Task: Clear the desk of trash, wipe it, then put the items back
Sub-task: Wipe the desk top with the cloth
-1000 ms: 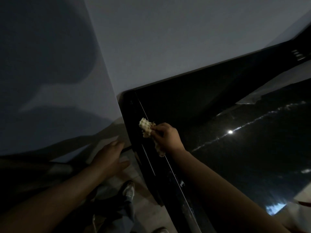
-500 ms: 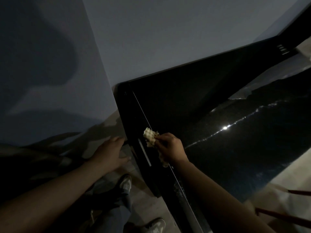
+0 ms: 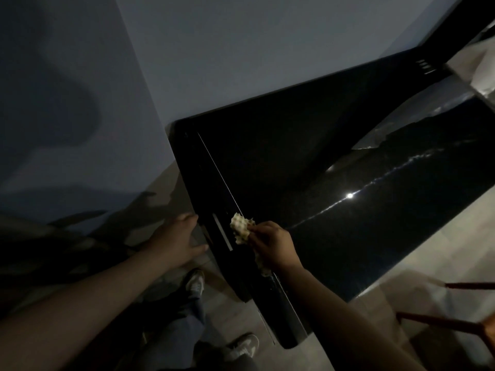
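two hands at black desk edge, right hand pinching cloth (pale, waffled), left hand spread flat

Very dim, grainy frame. One small bright glare spot on the glossy black desk top, with a streaky reflection line through it. Big soft shadows on the pale grey-blue wall left of the desk. Wide-angle bending at edges; right of the desk, motion blur.

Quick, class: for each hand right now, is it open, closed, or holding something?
Left hand: open, fingers straight, by the side of the black desk.
Right hand: holding a pale waffle-textured cloth against the desk's edge.
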Available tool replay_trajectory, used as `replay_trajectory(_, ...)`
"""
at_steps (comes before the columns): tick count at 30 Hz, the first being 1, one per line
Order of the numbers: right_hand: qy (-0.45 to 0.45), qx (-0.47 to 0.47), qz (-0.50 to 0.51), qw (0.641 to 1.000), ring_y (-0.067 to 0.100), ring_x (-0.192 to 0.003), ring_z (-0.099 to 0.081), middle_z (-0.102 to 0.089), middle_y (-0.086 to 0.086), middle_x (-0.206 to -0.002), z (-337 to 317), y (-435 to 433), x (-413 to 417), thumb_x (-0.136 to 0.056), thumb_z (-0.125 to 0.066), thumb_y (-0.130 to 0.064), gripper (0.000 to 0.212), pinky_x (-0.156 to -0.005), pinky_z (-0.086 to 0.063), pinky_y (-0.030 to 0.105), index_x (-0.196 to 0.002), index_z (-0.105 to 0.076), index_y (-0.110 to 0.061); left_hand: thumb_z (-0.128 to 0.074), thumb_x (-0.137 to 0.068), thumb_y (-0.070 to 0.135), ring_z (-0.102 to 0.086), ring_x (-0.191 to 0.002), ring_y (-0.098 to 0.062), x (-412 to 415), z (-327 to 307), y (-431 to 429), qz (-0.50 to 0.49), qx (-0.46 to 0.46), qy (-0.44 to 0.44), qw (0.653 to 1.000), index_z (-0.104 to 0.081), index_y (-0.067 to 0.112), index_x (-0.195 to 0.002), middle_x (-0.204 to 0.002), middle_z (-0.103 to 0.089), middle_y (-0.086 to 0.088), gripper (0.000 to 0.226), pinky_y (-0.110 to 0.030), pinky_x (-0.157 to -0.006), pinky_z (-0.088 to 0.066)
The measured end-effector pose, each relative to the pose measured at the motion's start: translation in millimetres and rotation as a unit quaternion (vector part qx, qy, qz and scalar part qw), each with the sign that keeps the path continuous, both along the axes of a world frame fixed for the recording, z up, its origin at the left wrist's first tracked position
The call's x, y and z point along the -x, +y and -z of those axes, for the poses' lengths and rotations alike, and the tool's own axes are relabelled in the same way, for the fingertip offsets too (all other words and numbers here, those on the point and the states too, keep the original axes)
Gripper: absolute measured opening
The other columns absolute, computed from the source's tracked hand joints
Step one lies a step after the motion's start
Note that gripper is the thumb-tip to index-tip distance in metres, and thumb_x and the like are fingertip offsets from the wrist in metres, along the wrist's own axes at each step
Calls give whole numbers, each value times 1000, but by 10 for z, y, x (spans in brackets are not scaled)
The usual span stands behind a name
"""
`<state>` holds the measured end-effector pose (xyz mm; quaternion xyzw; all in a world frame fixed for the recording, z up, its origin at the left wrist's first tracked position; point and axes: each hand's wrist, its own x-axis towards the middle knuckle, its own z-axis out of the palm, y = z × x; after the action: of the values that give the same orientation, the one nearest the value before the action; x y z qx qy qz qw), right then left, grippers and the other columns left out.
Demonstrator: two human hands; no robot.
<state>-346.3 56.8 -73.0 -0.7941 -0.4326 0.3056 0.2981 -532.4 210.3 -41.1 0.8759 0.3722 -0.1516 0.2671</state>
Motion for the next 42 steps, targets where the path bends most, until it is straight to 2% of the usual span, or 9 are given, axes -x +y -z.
replay_trajectory(6,-11,-6,9,1000,14,-101,-59,-61,5,-113,25,-298,54,-90,-64,-19,24,-91,-49,31,-111,-70,-10,-61,-87,50,-24,-143,-20,30,-15,-211,2,-4,8,1000,-24,14,-150,-157,-21,-5,82,-27,-111,-25)
replay_trajectory(19,-32,4,7,999,8,-103,-57,-58,1,-117,75,-1081,187,-91,-62,-21,25,-92,-49,26,-115,-68,-15,-67,-83,47,-30,-141,-23,40,11,-803,19,-7,-8,1000,-31,7,-147,-154,-29,-12,84,-27,-114,-24)
replay_trajectory(24,-41,13,8,999,4,-99,-53,-57,0,-117,98,-1471,261,-93,-60,-21,25,-85,-41,8,-116,-67,-15,-65,-83,51,-26,-142,-22,56,50,-1082,26,0,6,1000,-28,11,-149,-155,-26,-9,86,-30,-115,-25)
replay_trajectory(28,-45,20,10,999,4,-98,-54,-56,-3,-116,149,-1781,291,-94,-59,-22,24,-85,-44,12,-116,-67,-18,-65,-82,51,-28,-142,-23,32,84,-1278,38,-15,10,999,-30,11,-148,-154,-28,-9,85,-29,-114,-26)
replay_trajectory(32,-42,33,9,999,10,-96,-58,-58,1,-114,148,-2015,307,-94,-58,-21,23,-85,-51,26,-115,-68,-16,-64,-82,53,-31,-140,-23,10,82,-1451,55,-30,17,998,-30,12,-148,-154,-29,-7,85,-33,-113,-30)
replay_trajectory(37,-36,68,5,997,6,-96,-53,-59,1,-114,107,-2376,317,-96,-54,-22,25,-80,-41,12,-118,-65,-17,-66,-82,50,-33,-139,-23,-36,69,-1641,62,-19,15,998,-30,11,-147,-154,-28,-8,84,-33,-112,-33)
replay_trajectory(40,-31,133,18,991,5,-92,-56,-60,-3,-108,131,-2704,310,-96,-53,-29,23,-77,-46,16,-112,-69,-23,-66,-83,49,-34,-139,-23,-85,59,-1721,65,-16,12,998,-30,11,-148,-154,-28,-9,84,-32,-112,-33)
replay_trajectory(42,-23,138,66,988,5,-89,-57,-60,-5,-106,103,-2874,281,-96,-54,-26,22,-74,-48,16,-111,-69,-23,-66,-83,49,-32,-140,-23,-121,42,-1751,71,-17,17,997,-28,11,-149,-155,-26,-9,85,-31,-112,-32)
